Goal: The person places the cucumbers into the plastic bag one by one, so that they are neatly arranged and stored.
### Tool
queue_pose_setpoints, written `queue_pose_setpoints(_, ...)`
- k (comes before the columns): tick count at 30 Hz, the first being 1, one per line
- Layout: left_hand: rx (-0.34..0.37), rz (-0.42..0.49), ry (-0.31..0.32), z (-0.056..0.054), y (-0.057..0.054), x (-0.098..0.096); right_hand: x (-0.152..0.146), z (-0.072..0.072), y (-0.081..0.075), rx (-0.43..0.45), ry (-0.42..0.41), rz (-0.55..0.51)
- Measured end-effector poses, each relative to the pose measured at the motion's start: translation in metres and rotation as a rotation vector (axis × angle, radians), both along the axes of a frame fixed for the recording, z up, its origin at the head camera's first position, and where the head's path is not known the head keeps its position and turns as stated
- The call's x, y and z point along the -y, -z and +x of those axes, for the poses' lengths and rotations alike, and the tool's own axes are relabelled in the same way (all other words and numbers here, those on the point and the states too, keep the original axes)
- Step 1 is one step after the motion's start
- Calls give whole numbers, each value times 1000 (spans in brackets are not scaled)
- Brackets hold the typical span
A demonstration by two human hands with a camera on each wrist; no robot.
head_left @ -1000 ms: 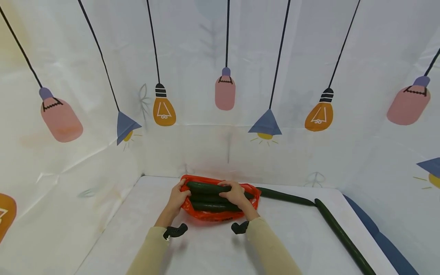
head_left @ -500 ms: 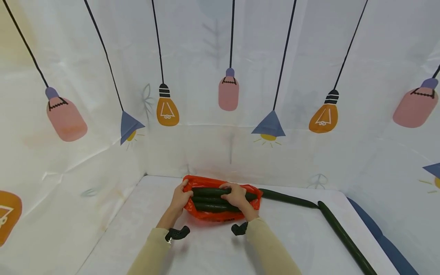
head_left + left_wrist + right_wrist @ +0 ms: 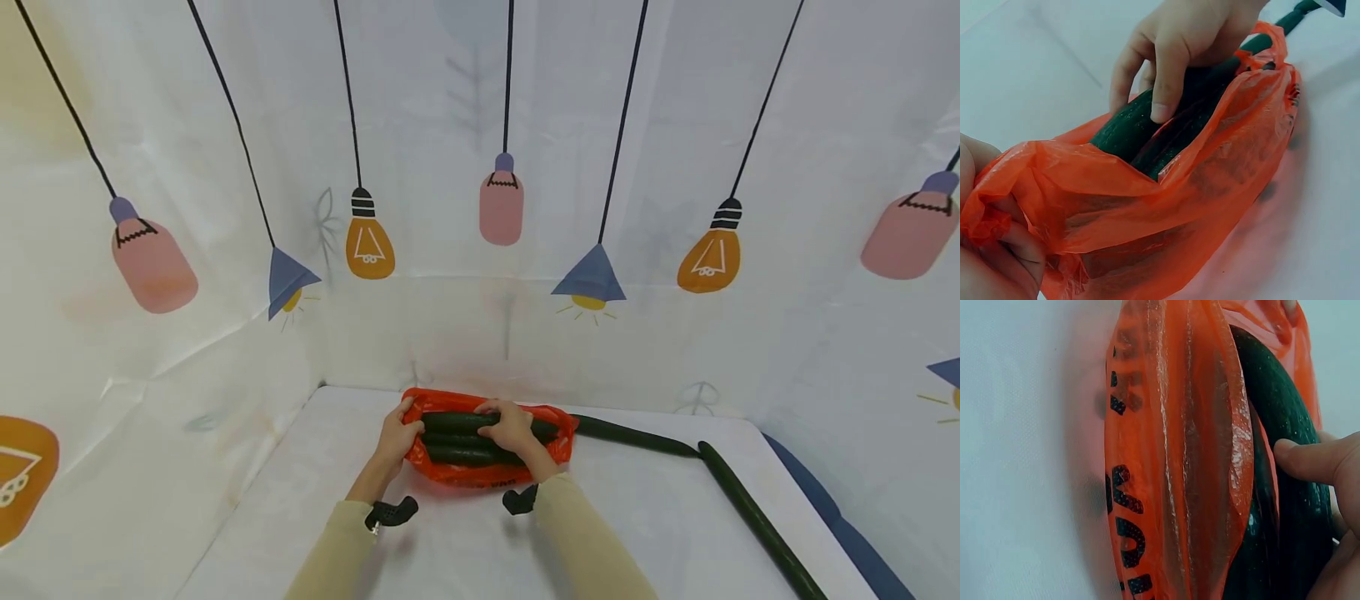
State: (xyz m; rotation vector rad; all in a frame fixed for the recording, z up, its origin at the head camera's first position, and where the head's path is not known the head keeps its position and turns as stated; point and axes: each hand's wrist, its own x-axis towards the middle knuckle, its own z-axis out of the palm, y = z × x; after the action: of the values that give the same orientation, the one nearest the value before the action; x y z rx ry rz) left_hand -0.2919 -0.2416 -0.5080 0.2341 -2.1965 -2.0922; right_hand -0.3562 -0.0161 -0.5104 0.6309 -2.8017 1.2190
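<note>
An orange-red plastic bag (image 3: 453, 477) with dark print lies on its side near the table's back edge, mouth spread open. Several dark green cucumbers lie side by side in it. My left hand (image 3: 393, 437) grips the bag's left end, film bunched between its fingers in the left wrist view. My right hand (image 3: 513, 429) holds the uppermost cucumber (image 3: 456, 423) from above. In the right wrist view, my thumb (image 3: 1300, 457) presses along that cucumber's near side. The bag's front wall (image 3: 1147, 231) partly covers the lower cucumbers.
To the right of the bag, a long cucumber (image 3: 633, 436) lies across the white table (image 3: 637, 517). Another cucumber (image 3: 757, 517) slants toward the front right, its far end meeting the first. A white sheet (image 3: 450, 333) printed with lamps hangs behind and at the sides.
The uppermost cucumber has sunk slightly lower in the bag, with my right hand on it. My left hand keeps its hold on the bag. The head view has shifted a little.
</note>
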Motion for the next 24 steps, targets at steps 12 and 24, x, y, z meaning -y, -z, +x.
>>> queue_pose_setpoints(12, -9, -24, -12, -4, 7, 4, -2, 2, 0, 45, 63, -2)
queue_pose_setpoints(24, 15, -29, -19, 0, 13, 2, 0, -1, 7, -4, 60, 132)
